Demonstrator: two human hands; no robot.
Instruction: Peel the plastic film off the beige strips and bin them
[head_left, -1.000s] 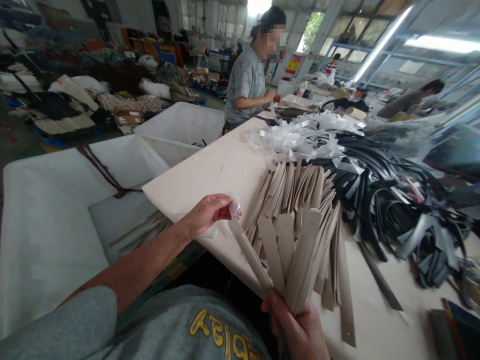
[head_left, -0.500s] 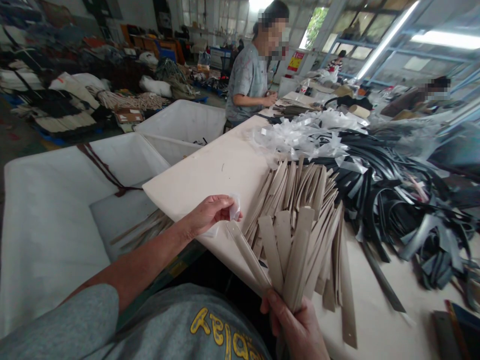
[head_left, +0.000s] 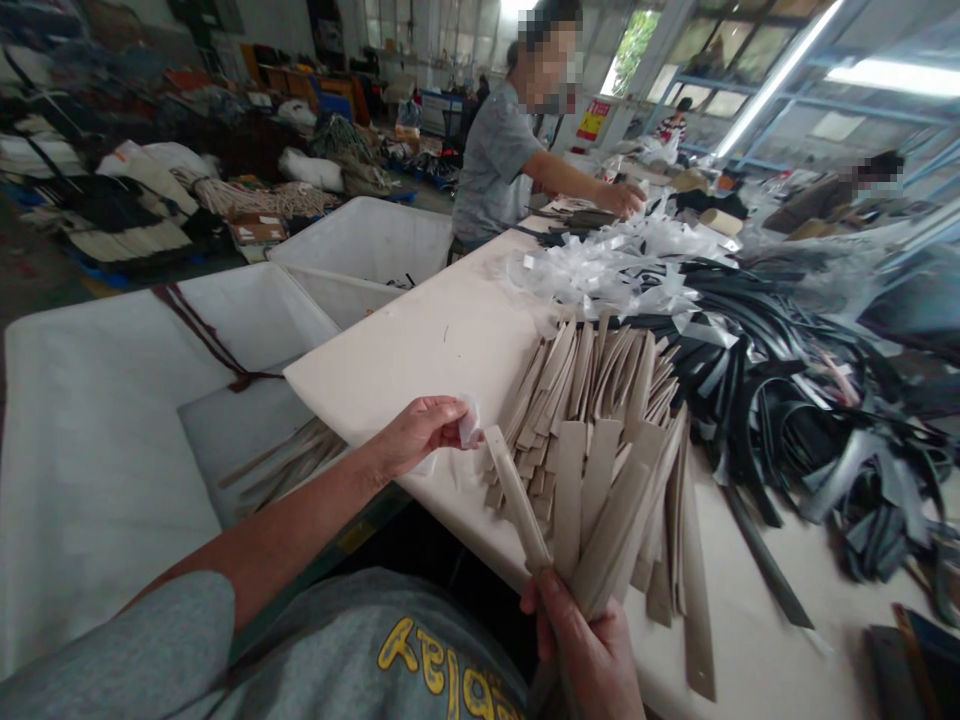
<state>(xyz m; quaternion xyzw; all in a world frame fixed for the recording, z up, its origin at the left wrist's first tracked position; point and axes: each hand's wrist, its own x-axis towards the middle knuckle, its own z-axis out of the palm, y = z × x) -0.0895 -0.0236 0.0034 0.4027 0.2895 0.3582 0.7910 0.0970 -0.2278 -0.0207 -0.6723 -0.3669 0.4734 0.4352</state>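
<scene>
My left hand (head_left: 427,432) is closed in a pinch on a small clear plastic piece (head_left: 470,424), just over the near edge of the table. My right hand (head_left: 589,640) grips several flat beige strips (head_left: 568,500) low down, their upper ends fanned apart. One narrower strip (head_left: 517,498) leans left, its tip close to the plastic piece; whether they touch I cannot tell. Behind the held strips a heap of similar beige strips (head_left: 547,400) lies on the table (head_left: 420,350).
Black strips (head_left: 772,320) and crumpled clear plastic (head_left: 622,270) cover the table's right and far parts. White bins (head_left: 90,420) stand at the left, one with strips inside. Across the table corner a co-worker (head_left: 495,160) stands with an arm over the plastic.
The strips in my right hand have swung to the right, and the narrow one now stands steeper. My left hand has hardly moved. The co-worker's arm has stretched out toward the plastic.
</scene>
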